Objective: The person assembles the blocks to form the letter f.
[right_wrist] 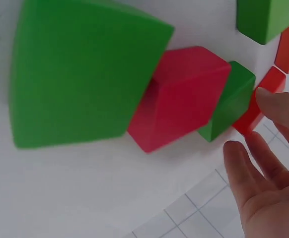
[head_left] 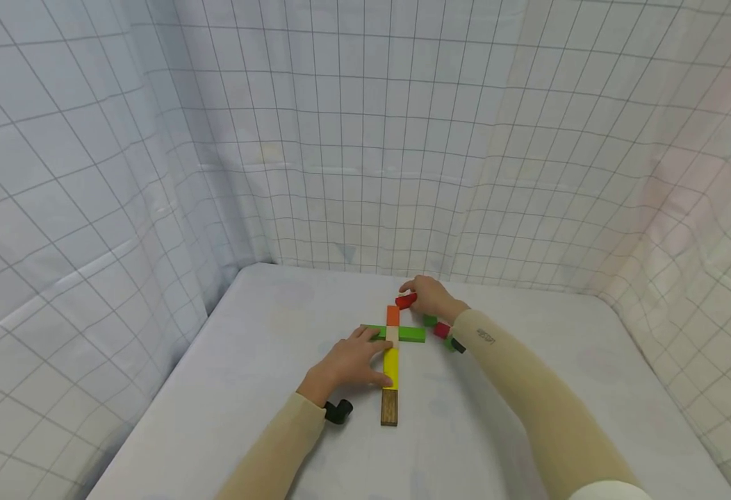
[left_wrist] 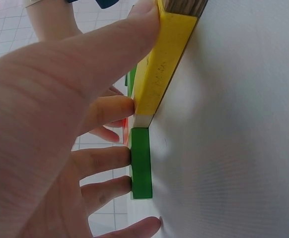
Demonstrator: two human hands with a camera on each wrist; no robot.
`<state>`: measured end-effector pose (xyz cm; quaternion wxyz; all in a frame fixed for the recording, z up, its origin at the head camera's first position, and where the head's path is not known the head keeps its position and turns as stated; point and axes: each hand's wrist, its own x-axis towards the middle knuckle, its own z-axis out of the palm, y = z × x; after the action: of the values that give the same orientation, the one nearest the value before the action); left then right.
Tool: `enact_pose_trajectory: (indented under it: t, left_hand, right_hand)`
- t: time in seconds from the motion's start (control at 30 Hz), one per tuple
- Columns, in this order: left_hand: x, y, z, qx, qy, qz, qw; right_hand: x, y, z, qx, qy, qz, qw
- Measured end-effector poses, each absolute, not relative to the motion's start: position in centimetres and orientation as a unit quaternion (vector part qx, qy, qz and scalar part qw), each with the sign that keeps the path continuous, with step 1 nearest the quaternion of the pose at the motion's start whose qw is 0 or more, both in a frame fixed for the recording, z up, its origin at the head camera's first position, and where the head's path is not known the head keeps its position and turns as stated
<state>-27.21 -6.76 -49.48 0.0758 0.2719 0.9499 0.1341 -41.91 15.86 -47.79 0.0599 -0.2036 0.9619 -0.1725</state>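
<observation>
On the white table, wooden blocks lie in a cross: an orange block (head_left: 392, 316), a cream block (head_left: 392, 336), a yellow block (head_left: 391, 368) and a dark brown block (head_left: 389, 410) in line, with a green block (head_left: 412, 335) on the right arm and another green block (left_wrist: 141, 163) on the left. My left hand (head_left: 351, 361) rests spread along the left side, its thumb and index finger touching the yellow block and two other fingers against the left green block. Beyond the orange block's end, my right hand (head_left: 433, 295) pinches a red block (head_left: 406, 301), which lies at a slant.
Beside the right forearm is a curved row: a green block (right_wrist: 234, 94), a crimson block (right_wrist: 189, 94) and a nearer green block (right_wrist: 85, 74). Grid-patterned white curtains (head_left: 365, 139) surround the table (head_left: 247, 361) at the back and sides.
</observation>
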Motion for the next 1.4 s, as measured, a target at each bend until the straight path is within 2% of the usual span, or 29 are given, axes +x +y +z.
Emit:
enact_pose_trajectory:
  t: [0.47,0.77,1.4]
  left_hand:
    - [-27.1,-6.7,-49.3,0.269,0.949,0.144,0.083]
    - [-27.3,-6.7,-49.5,0.268,0.95,0.138,0.084]
    - [-27.3,-6.8,-49.8,0.275,0.947,0.144,0.077]
  right_hand:
    - [-39.7,18.2,-45.2,-0.236,0.95,-0.201,0.029]
    - [-38.8,19.7,-45.3,-0.201,0.952,-0.23,0.014]
    - [-36.3,21.5,-49.0,-0.131,0.947,-0.292,0.039]
